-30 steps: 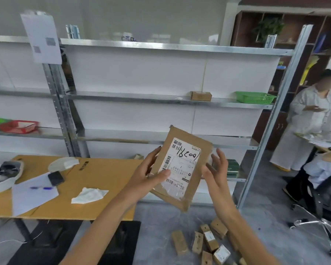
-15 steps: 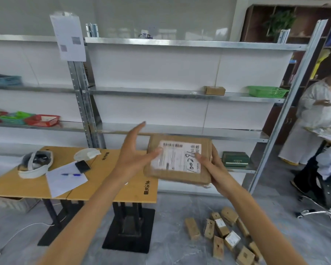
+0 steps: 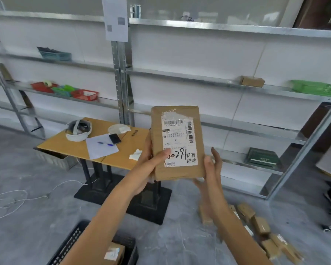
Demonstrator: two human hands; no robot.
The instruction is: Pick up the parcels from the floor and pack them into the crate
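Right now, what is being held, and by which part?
Brown parcel: left hand grips its lower left edge, thumb on the label; right hand touches its lower right corner.

Parcel [image 3: 177, 142] in matt brown kraft paper, creased, glossy clear tape [image 3: 172, 111] over a white paper label [image 3: 182, 131]; crate [image 3: 71, 243] is black plastic lattice; shelving [image 3: 218, 25] bare grey metal, dull sheen; table top [image 3: 65, 144] smooth, wood-look; floor [image 3: 180, 241] grey, smooth, faintly mottled.

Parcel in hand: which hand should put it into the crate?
Left. The left hand grips the parcel, thumb on its front, and the crate sits low on the left, under that forearm. The right hand is open at the parcel's lower right corner, nearer the floor parcels.
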